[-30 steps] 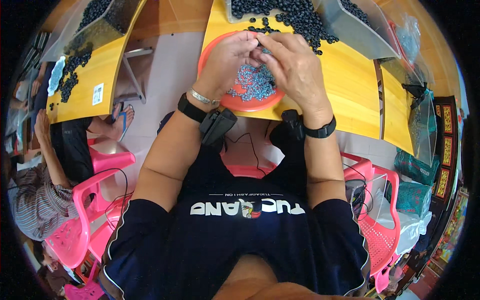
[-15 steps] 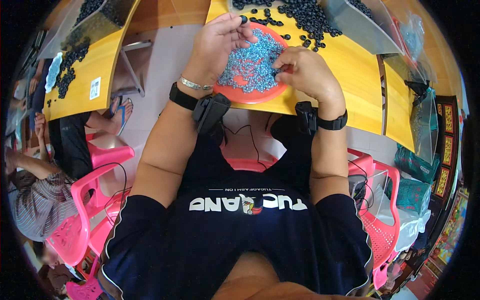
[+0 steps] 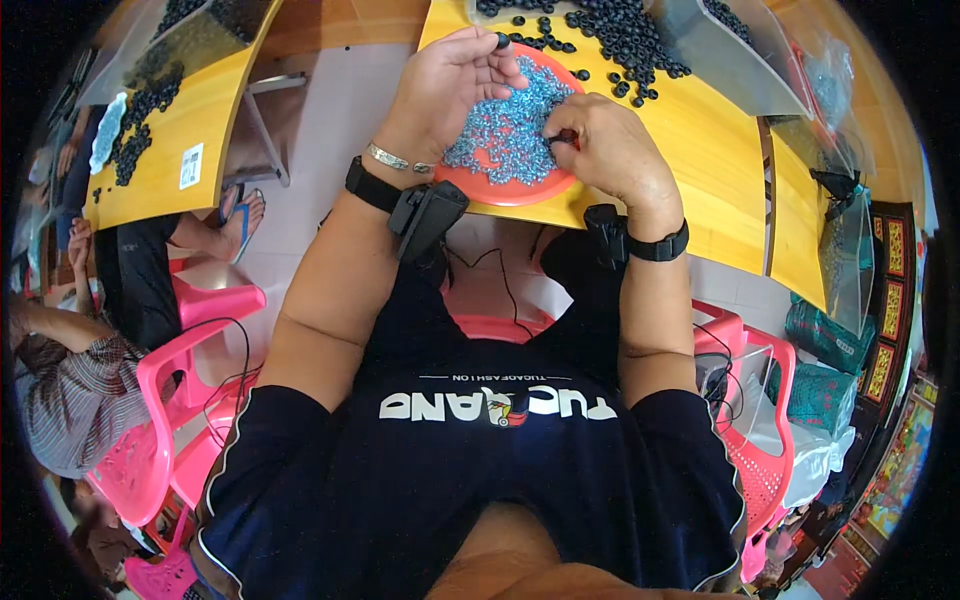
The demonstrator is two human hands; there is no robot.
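My left hand (image 3: 458, 85) is over the far left part of a round red plate (image 3: 515, 195). Its thumb and forefinger pinch a small black round piece (image 3: 503, 40), while the other fingers curl loosely. Heaped on the plate are many small shiny blue-silver pieces (image 3: 510, 135), with red showing between them. At the plate's right edge is my right hand (image 3: 610, 150), fingers bent and thumb closed against them. Something small and dark (image 3: 566, 136) shows between those fingertips; its kind is hidden.
Loose black ring-like pieces (image 3: 625, 50) lie on the yellow table (image 3: 710, 160) beyond the plate. A clear bin (image 3: 735, 60) stands at the far right. Another yellow table (image 3: 165, 185) holds more black pieces at left, where a person (image 3: 75, 400) sits on a pink chair.
Both hands keep their pinches. The left hand, with its black piece, has shifted very slightly to the right in the picture, as has the plate.
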